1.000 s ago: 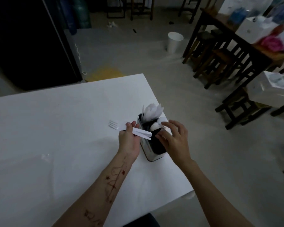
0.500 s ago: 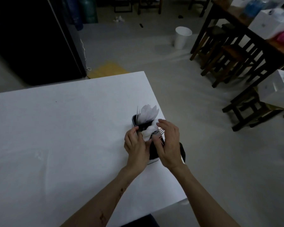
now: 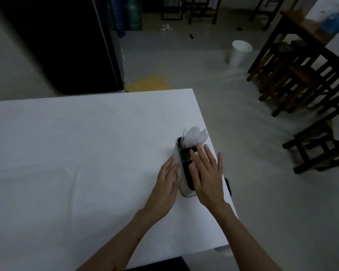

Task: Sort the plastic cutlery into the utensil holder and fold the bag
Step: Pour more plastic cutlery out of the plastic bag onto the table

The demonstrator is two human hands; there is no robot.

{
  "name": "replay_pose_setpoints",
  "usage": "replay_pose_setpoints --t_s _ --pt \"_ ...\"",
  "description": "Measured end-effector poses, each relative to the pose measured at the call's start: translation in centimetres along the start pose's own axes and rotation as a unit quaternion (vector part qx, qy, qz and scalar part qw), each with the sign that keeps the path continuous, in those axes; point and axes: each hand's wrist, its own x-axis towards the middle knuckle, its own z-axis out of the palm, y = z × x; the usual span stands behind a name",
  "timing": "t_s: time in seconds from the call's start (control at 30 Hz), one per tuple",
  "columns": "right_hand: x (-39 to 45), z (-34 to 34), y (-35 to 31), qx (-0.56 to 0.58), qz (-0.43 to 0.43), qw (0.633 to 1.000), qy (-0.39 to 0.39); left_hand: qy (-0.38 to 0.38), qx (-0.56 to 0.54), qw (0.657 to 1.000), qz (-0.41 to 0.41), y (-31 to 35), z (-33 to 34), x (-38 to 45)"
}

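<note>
Both hands are flat on the tall shiny metal utensil holder (image 3: 179,163) near the white table's (image 3: 67,153) right edge. Left hand (image 3: 165,182) has straight fingers against its side; right hand (image 3: 207,177) lies over the top, fingers spread. White plastic cutlery (image 3: 195,136) sticks up just past the right fingertips.

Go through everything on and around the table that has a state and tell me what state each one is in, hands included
utensil holder: upright near the table's right edge
plastic cutlery: standing in the holder's far compartment, tips up
left hand: fingers straight, against the holder's left side
right hand: fingers straight, flat over the holder's top
white bin: upright on the floor, open-topped
table: covered in white
</note>
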Motion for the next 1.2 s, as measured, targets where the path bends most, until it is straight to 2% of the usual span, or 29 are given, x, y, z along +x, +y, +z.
replay_pose_setpoints --t_s 0.17,0.27,0.33,0.43,0.53,0.57,0.63,0.73,0.87,0.97,1.07,1.2 --pt "1.5 1.3 -5.1 0.053 -0.083 0.995 0.028 0.123 0.057 0.988 -0.075 -4.9 -4.7 -3.2" --pt "1.2 4.4 -9.5 0.114 -0.159 0.98 -0.032 0.183 0.105 0.965 -0.153 -8.8 -8.4 -5.9" --pt "0.2 6.8 -12.6 0.153 -0.167 0.969 -0.103 0.204 0.123 0.95 -0.203 -11.2 -10.9 -8.1" --pt "-1.5 10.5 -17.2 0.182 -0.106 0.943 -0.256 0.207 0.149 0.922 -0.293 -14.8 -14.4 -11.7" --pt "-2.1 14.2 -21.5 0.204 -0.008 0.888 -0.413 0.162 0.184 0.893 -0.378 -17.5 -17.2 -14.9" --pt "-2.2 15.3 -22.8 0.21 0.028 0.871 -0.443 0.142 0.182 0.891 -0.392 -18.1 -18.0 -15.8" --pt "-2.3 17.1 -25.3 0.227 0.117 0.846 -0.468 0.1 0.146 0.907 -0.382 -19.0 -19.0 -17.4" --pt "-2.8 19.2 -28.3 0.257 0.244 0.824 -0.442 0.073 0.114 0.935 -0.328 -19.6 -20.0 -19.2" --pt "-3.3 21.6 -31.2 0.288 0.369 0.808 -0.358 0.06 0.148 0.945 -0.286 -20.9 -20.6 -20.2" --pt "-3.5 22.7 -32.5 0.271 0.378 0.82 -0.334 0.057 0.14 0.951 -0.27 -21.6 -20.7 -20.5" --pt "-3.2 23.0 -32.6 0.277 0.409 0.825 -0.274 0.115 0.094 0.956 -0.252 -21.3 -21.7 -20.2" --pt "-2.0 21.7 -28.8 0.249 0.471 0.823 -0.195 0.212 0.139 0.946 -0.203 -21.8 -23.4 -18.9"
